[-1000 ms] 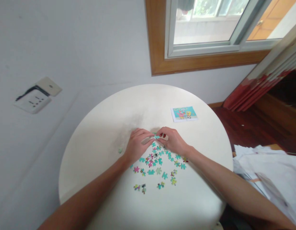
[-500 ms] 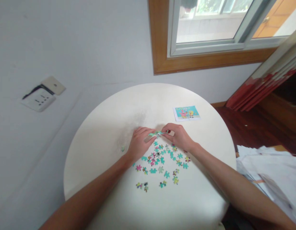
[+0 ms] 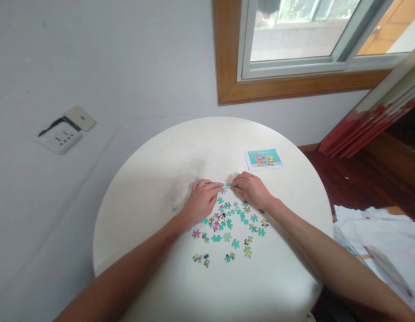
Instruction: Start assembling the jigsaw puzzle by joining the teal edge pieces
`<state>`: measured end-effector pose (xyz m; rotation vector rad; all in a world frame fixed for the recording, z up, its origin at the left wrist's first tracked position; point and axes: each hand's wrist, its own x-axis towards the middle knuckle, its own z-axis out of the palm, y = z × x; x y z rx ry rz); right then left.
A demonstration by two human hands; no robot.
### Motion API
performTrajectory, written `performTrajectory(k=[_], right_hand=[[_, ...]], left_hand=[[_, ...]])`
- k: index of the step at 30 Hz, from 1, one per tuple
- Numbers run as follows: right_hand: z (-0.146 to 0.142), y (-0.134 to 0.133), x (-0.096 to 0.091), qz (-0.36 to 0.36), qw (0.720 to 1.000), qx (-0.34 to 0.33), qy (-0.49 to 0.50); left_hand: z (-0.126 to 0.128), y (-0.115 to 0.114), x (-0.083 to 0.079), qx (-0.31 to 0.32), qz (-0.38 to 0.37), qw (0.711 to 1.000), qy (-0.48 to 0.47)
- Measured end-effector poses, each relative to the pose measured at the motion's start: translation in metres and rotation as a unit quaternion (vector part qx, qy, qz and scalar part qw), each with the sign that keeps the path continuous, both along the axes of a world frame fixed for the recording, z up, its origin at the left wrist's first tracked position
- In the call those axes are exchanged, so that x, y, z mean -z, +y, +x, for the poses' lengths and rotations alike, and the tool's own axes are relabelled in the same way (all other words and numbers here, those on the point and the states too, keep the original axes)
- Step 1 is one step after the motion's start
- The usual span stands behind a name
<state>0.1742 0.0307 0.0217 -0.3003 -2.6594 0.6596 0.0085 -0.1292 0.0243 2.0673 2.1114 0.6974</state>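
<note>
A small joined strip of jigsaw puzzle pieces lies flat on the white table, mostly covered by my fingers. At its left end my left hand keeps its fingers and thumb closed on the edge. My right hand has thumb and fingers pinched at the opposite end. Just below both hands are scattered several loose jigsaw pieces, among them a pink piece, a pale green piece and a teal piece.
A picture card with two cartoon figures lies beyond my right hand on the round table. One stray piece sits left of my left hand. Papers are piled at the right, and a wall with a socket stands at the left.
The joined puzzle strip, raised and tilted between my hands before, has been lowered flat onto the table. My right hand has turned more palm-down. The view has shifted slightly.
</note>
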Motion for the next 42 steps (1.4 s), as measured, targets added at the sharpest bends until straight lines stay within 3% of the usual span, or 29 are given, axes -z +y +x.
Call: performTrajectory(k=[17,42], right_hand=[[0.0027,0.0005,-0.0037,0.007,0.999,0.049,-0.016],[0.0090,0.0026,-0.0068,-0.026,0.998,0.049,0.014]], left_hand=[[-0.0006,0.0008,0.0010,-0.001,-0.021,1.000,-0.010],[-0.0029,0.0020,0.0014,0.009,-0.009,1.000,0.005]])
